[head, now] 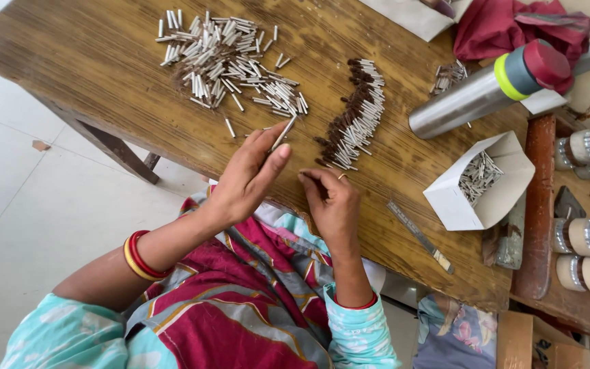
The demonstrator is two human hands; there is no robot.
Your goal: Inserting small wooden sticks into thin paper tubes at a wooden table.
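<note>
Left hand [244, 179] pinches one white tube [283, 132] between thumb and fingers, tube tilted, tip pointing at the loose pile of white tubes [223, 58] on the wooden bench [104, 75]. Right hand [332, 205] curled shut, fingertips pressed on the bench just beside the row of brown-tipped tubes [351, 116]; can't tell what it grips, if anything. Steel flask [486, 89] lies on its side, open paper box [483, 181] of tubes near it, metal ruler [419, 236] right of the right hand

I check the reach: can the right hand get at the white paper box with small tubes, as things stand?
Probably yes: the right hand rests on the table, and only bare wood lies between it and the open white box.
</note>
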